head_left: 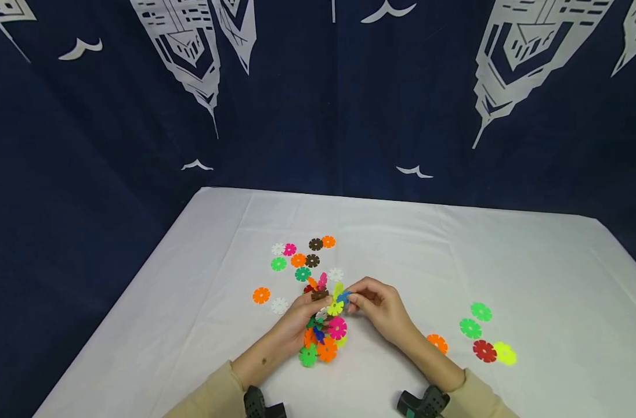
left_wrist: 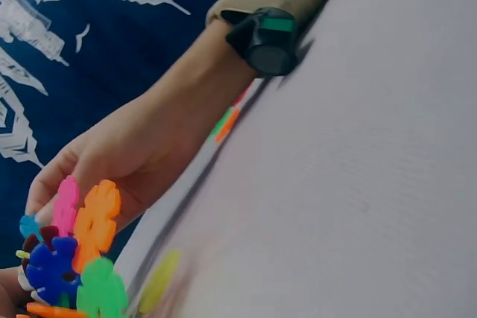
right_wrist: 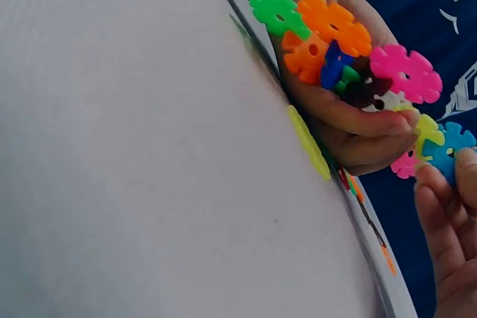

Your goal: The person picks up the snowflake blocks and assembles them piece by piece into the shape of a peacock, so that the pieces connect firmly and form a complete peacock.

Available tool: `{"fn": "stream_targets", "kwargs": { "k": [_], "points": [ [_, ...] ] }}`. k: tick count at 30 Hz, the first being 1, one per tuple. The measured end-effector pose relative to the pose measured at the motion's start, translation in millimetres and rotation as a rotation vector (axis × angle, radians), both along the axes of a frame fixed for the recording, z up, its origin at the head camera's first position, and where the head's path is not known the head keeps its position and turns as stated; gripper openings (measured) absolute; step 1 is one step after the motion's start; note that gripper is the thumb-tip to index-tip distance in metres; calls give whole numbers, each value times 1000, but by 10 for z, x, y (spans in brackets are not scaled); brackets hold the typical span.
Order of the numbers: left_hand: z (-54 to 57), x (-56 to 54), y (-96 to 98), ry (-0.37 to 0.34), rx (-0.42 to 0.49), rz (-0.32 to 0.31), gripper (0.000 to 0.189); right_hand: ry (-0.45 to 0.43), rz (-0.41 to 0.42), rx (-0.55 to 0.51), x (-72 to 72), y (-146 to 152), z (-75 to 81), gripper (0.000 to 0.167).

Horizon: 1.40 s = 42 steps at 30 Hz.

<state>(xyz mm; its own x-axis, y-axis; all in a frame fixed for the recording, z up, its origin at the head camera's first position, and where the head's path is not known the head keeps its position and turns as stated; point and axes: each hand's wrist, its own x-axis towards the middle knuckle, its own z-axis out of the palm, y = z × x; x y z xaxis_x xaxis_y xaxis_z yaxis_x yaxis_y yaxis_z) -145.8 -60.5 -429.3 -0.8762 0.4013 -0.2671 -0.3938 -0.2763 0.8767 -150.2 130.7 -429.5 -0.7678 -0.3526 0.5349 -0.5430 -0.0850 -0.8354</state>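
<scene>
1. The left hand (head_left: 293, 320) curls round a cluster of slotted discs (head_left: 326, 349), thumb laid across it; this grip probably steadies the whole bunch, leaving its right edge exposed.
2. The right hand (head_left: 382, 307) pinches a blue disc (head_left: 343, 298) between thumb and fingers at the rim, a hold that likely keeps the disc's slots free where it meets a yellow disc (head_left: 335, 306) on the cluster. The hands are close together, each with its own piece; whether the blue disc is seated in a slot, I cannot tell.
3. The cluster is held in front of the person, between the forearms; its discs stand at varied angles, as notches gripping one another would make them. An orange disc (right_wrist: 334, 26) and a pink disc (right_wrist: 406, 74) jut out past the fingers.
4. Beyond the hands, loose discs (head_left: 298, 260) lie flat on the desk (head_left: 532, 261), some touching, apparently within easy reach.
5. To the right, two green discs (head_left: 470, 328) lie near a red disc (head_left: 484, 350) and a touching yellow one, clear of the hands' working space; an orange one sits just beside the right forearm.
</scene>
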Motion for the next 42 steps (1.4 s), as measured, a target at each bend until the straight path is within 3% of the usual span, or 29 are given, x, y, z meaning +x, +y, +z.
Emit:
{"fn": "stream_targets", "kwargs": {
  "k": [3,8,10,13,18,22,29,33,37,42],
  "points": [
    [17,8,32,-12,19,-15,30,-58,-14,-3,-15,37,27,13],
    [33,26,36,-45,96,-125,37,-170,1,-11,-67,139,76,13],
    [31,31,28,-40,100,-142,34,-200,22,9,-90,171,103,15],
    [25,31,11,-37,95,-99,31,-248,18,90,-130,232,159,21],
    [29,-4,-34,-46,137,53,34,-330,-154,336,-207,396,211,23],
    [76,-59,-98,-53,203,163,30,-296,-230,518,-268,360,144,17],
    [173,-175,-232,-56,270,289,23,-214,-312,634,-399,-79,129,18],
    [187,-216,-268,-64,271,317,21,-179,-405,720,-473,-248,138,30],
    [157,-225,-228,-68,248,306,13,-168,-466,805,-502,-294,154,30],
    [127,-187,-157,-55,234,276,12,-173,-495,766,-479,-269,142,31]
  ]
}}
